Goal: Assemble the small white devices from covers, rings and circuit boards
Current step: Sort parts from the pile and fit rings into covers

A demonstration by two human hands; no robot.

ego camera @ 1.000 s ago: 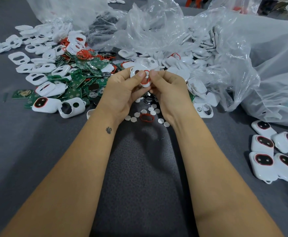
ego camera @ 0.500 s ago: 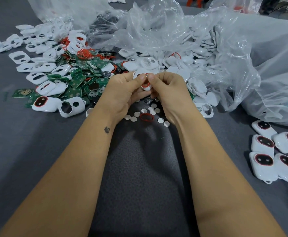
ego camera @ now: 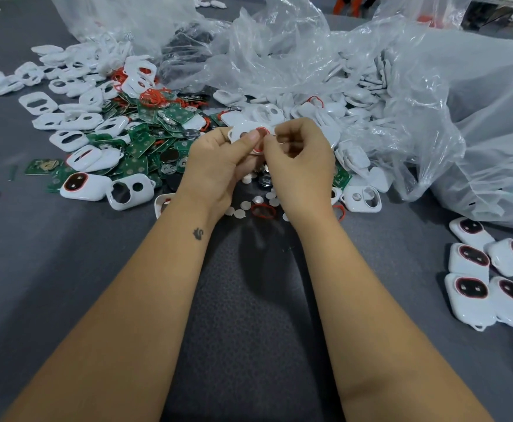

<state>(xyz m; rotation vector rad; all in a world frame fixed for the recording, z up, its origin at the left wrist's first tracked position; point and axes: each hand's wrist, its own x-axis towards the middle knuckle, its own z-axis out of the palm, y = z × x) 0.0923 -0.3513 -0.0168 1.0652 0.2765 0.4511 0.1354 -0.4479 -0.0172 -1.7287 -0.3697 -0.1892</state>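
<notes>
Head view: left hand point(ego camera: 218, 166) and right hand point(ego camera: 302, 156), grips closed together on a white cover point(ego camera: 243, 132) with red ring point(ego camera: 261, 131) between the thumbs. Uneven thumb pressure could, I judge, pop the ring out.

Held cover: a white plastic cover point(ego camera: 243, 132) with a red rubber ring point(ego camera: 260, 131) at its opening, raised above the table, pinched between the thumbs and fingers of both hands.
Loose covers: white oval-windowed plastic covers point(ego camera: 66, 117) heaped and scattered far left.
Circuit boards: green square circuit boards point(ego camera: 145, 141) piled flat and overlapping, beside the covers.
Rings: tangled red rubber rings point(ego camera: 153, 97) on top of the pile; one single red ring point(ego camera: 262, 211) lies flat under the wrists.
Discs: small white round discs point(ego camera: 243, 205) scattered around that ring.
Finished devices: white closed devices with red-rimmed dark windows point(ego camera: 474, 269) clustered at right.
</notes>
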